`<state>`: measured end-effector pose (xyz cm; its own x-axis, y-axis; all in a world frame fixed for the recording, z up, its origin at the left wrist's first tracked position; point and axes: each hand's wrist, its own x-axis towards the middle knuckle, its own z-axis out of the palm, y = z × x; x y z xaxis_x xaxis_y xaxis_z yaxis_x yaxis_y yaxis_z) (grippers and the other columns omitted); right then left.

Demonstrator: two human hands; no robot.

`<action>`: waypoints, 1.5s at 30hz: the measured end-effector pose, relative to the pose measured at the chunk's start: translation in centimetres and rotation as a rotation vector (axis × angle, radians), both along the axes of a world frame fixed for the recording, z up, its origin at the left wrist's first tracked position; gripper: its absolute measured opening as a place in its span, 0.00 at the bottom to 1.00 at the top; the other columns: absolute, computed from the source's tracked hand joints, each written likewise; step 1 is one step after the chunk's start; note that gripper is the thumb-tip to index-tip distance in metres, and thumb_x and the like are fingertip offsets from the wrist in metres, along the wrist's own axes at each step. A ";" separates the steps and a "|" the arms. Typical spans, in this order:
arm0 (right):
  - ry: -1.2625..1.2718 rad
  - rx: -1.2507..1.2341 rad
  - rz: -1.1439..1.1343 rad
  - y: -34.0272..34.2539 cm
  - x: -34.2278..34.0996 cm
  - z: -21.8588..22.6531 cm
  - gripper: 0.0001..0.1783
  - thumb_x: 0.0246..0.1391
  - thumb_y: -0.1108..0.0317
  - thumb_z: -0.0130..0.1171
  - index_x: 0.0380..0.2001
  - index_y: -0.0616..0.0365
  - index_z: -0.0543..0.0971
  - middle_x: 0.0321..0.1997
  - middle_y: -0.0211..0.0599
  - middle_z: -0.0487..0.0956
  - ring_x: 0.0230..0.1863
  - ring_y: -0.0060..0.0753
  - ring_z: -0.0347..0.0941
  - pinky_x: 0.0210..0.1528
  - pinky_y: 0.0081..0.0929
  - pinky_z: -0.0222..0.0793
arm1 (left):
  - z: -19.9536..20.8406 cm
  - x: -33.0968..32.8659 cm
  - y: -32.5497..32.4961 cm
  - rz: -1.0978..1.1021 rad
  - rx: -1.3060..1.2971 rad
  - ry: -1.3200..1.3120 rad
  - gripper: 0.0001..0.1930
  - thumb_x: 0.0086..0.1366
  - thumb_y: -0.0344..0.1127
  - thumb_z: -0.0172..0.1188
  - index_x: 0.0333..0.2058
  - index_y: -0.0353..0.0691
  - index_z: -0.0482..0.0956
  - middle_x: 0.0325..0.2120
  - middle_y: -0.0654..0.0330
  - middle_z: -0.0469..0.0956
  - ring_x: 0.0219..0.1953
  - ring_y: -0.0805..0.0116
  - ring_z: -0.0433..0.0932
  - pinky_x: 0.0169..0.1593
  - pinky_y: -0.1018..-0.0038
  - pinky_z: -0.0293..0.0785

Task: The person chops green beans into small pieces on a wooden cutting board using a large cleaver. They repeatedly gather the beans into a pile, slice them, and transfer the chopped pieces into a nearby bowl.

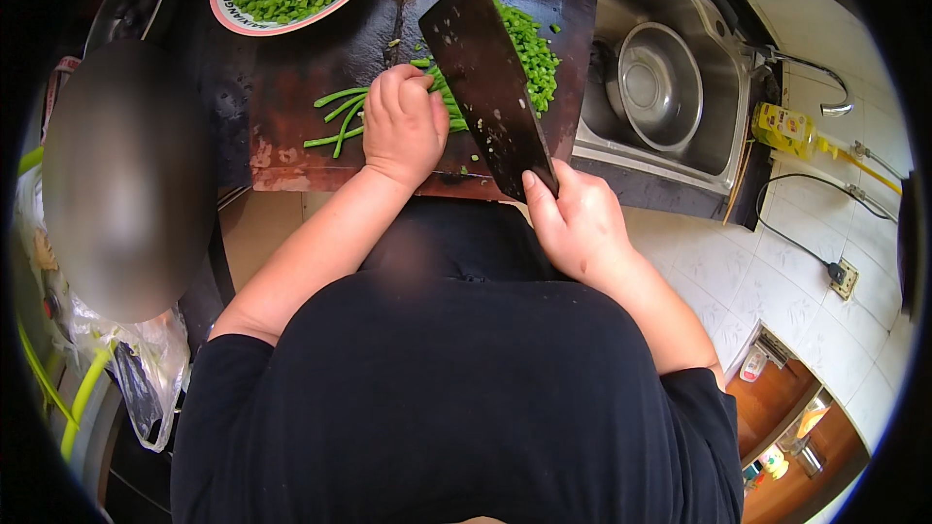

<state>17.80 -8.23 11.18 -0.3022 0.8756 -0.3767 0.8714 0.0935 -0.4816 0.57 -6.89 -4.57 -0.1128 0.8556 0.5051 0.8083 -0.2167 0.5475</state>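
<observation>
Long green beans (338,116) lie bunched across a dark reddish-brown cutting board (291,173), their uncut ends sticking out to the left. My left hand (406,126) is closed over the bunch, fingers curled and pressing it down. In my right hand (581,218) is a dark, broad-bladed cleaver (485,87), its handle hidden in the grip. The blade stands just right of my left fingers, slanting away from me over the beans; its lower edge is hard to make out. Beyond it, chopped beans (532,49) are heaped on the board's right side.
A white plate with a red-patterned rim (254,27) holds more chopped beans at the far left. To the right, a steel sink (714,170) contains a metal bowl (660,87), beside a faucet (835,109) and a yellow bottle (782,129). A plastic bag (170,359) hangs at left.
</observation>
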 end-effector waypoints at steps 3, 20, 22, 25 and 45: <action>-0.042 -0.061 -0.018 0.0 -0.3 0.2 0.14 0.57 0.60 0.51 0.30 0.62 0.75 0.24 0.55 0.75 0.31 0.60 0.73 0.32 0.43 0.68 | 0.0 0.0 0.0 -0.011 0.009 -0.010 0.14 0.52 0.25 0.58 0.37 0.36 0.67 0.37 0.51 0.69 0.39 0.50 0.69 0.45 0.61 0.66; -0.076 -0.106 -0.070 2.7 -3.0 -3.8 0.18 0.56 0.56 0.47 0.31 0.60 0.77 0.29 0.54 0.78 0.35 0.58 0.75 0.41 0.46 0.70 | 0.2 0.2 0.2 -0.010 0.006 0.068 0.14 0.49 0.30 0.60 0.36 0.39 0.68 0.39 0.54 0.70 0.41 0.52 0.69 0.45 0.60 0.66; -0.038 -0.116 -0.114 3.1 -1.8 -4.2 0.19 0.56 0.54 0.47 0.33 0.60 0.78 0.29 0.53 0.79 0.36 0.57 0.75 0.42 0.46 0.70 | 0.0 0.0 0.3 -0.034 -0.005 0.114 0.15 0.50 0.31 0.60 0.36 0.39 0.68 0.40 0.54 0.70 0.41 0.53 0.69 0.46 0.60 0.65; -0.034 -0.134 -0.142 4.2 -0.1 -4.2 0.21 0.55 0.52 0.48 0.34 0.59 0.78 0.31 0.55 0.78 0.38 0.57 0.74 0.43 0.45 0.69 | 0.3 0.4 0.7 -0.043 -0.022 0.138 0.14 0.52 0.30 0.59 0.38 0.38 0.67 0.40 0.54 0.70 0.42 0.53 0.70 0.47 0.60 0.64; -0.027 -0.097 -0.108 4.8 1.1 -4.2 0.21 0.56 0.53 0.45 0.34 0.61 0.77 0.31 0.56 0.78 0.37 0.59 0.74 0.42 0.47 0.69 | 3.8 -5.8 6.8 -0.061 -0.661 0.106 0.08 0.55 0.37 0.61 0.31 0.41 0.80 0.31 0.54 0.77 0.36 0.54 0.76 0.41 0.62 0.71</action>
